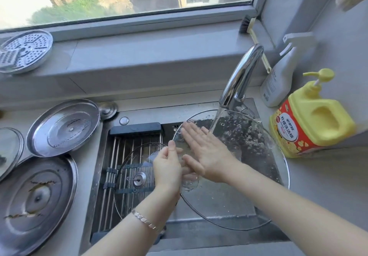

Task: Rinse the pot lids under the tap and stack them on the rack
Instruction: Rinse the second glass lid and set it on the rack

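A large glass pot lid point(249, 168) is tilted under the running tap point(241, 78), with water splashing over its upper part. My left hand point(167, 168) grips the lid from behind, near its knob, thumb up along the rim. My right hand point(201, 150) lies flat on the lid's inner face with its fingers straight. A smaller glass lid point(131, 178) rests on the roll-up rack point(127, 142) over the sink's left half. Two steel lids, one point(63, 126) further back and one point(35, 198) nearer, lie on the counter at the left.
Another glass lid point(9, 150) shows at the left edge. A perforated steamer plate point(23, 51) sits on the windowsill. A yellow dish-soap pump bottle point(310, 116) and a white spray bottle point(278, 76) stand right of the tap. A brush point(249, 26) leans in the window corner.
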{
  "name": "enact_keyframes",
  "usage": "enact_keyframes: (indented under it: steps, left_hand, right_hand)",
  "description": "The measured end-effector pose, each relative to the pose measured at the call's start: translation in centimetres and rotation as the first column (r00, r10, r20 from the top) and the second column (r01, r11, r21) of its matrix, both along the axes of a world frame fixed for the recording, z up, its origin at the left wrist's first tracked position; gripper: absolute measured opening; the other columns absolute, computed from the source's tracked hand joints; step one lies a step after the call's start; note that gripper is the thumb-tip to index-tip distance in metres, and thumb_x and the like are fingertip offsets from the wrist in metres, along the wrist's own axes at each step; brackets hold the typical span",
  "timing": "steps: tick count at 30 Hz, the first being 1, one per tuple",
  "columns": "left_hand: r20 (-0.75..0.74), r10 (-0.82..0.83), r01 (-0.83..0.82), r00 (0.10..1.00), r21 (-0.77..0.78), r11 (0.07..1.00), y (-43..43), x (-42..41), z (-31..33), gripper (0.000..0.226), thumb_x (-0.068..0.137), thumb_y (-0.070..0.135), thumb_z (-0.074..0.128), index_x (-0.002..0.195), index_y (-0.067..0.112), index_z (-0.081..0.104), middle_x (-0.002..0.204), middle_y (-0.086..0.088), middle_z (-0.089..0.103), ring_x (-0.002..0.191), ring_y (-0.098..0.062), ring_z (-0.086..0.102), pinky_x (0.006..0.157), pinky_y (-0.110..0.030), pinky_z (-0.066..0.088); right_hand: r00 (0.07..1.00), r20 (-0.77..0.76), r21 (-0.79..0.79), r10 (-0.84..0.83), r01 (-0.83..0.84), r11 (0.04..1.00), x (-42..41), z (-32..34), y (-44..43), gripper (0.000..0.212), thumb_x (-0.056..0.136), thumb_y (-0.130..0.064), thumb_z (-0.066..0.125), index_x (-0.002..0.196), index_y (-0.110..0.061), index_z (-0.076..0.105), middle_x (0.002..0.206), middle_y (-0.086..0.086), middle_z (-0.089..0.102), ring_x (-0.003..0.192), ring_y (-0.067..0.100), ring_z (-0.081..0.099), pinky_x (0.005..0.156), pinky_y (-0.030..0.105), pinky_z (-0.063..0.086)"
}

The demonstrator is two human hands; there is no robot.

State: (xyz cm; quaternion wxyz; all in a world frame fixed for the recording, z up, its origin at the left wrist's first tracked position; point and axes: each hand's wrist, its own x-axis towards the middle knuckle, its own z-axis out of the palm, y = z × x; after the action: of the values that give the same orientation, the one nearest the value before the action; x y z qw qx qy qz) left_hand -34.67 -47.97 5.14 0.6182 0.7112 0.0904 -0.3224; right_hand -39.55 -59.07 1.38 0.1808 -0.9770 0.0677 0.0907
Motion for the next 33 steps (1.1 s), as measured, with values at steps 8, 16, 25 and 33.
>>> enact_keyframes:
  steps: [8, 16, 25, 33]
  left_hand:
    - [0.071, 0.03, -0.033, 0.997, 0.043, 0.999, 0.3, 0.0, -0.4, 0.036, 0.098, 0.03, 0.042, 0.072, 0.007, 0.053, 0.058, -0.011, 0.059, 0.047, -0.02, 0.061, 0.041, -0.029, 0.051]
    - [0.082, 0.062, -0.061, 0.995, -0.008, 0.998, 2.0, 1.8, 0.4, 0.035, 0.098, 0.036, 0.038, 0.087, 0.005, 0.05, 0.052, -0.014, 0.066, 0.037, -0.021, 0.062, 0.031, -0.022, 0.046]
    - [0.177, 0.1, -0.105, 0.979, 0.019, 0.994, 0.4, 1.3, -1.1, 0.036, 0.098, 0.035, 0.042, 0.076, 0.009, 0.053, 0.063, -0.014, 0.064, 0.046, -0.021, 0.062, 0.043, -0.033, 0.054]
    - [0.236, 0.25, -0.23, 0.939, -0.108, 0.967, 1.0, 2.6, -1.7, 0.034, 0.097, 0.033, 0.044, 0.074, 0.011, 0.056, 0.066, -0.006, 0.068, 0.067, -0.02, 0.065, 0.061, -0.024, 0.053]
  right_hand:
    - [0.998, 0.059, 0.068, 0.02, -0.024, 0.997, 0.7, -0.3, 2.0, 0.068, 0.082, -0.06, -0.009, 0.134, -0.019, -0.024, 0.142, -0.003, -0.033, 0.133, 0.01, -0.032, 0.113, 0.025, -0.018]
    - [0.933, -0.028, -0.082, -0.358, 0.355, 0.931, -0.9, -3.1, -4.5, 0.069, 0.094, -0.051, 0.011, 0.147, -0.013, -0.013, 0.153, 0.002, -0.023, 0.136, 0.008, -0.026, 0.113, 0.029, -0.016]
    - [0.949, 0.091, 0.132, -0.302, 0.289, 0.948, 4.0, -0.4, 1.6, 0.071, 0.088, -0.048, 0.002, 0.146, -0.011, -0.013, 0.152, 0.002, -0.026, 0.136, 0.008, -0.028, 0.115, 0.033, -0.018]
    - [0.94, 0.339, 0.022, 0.039, -0.05, 0.999, 0.5, -1.1, 5.4, 0.055, 0.098, -0.032, 0.016, 0.142, -0.003, 0.031, 0.15, 0.012, 0.029, 0.142, 0.017, 0.018, 0.113, 0.035, 0.013]
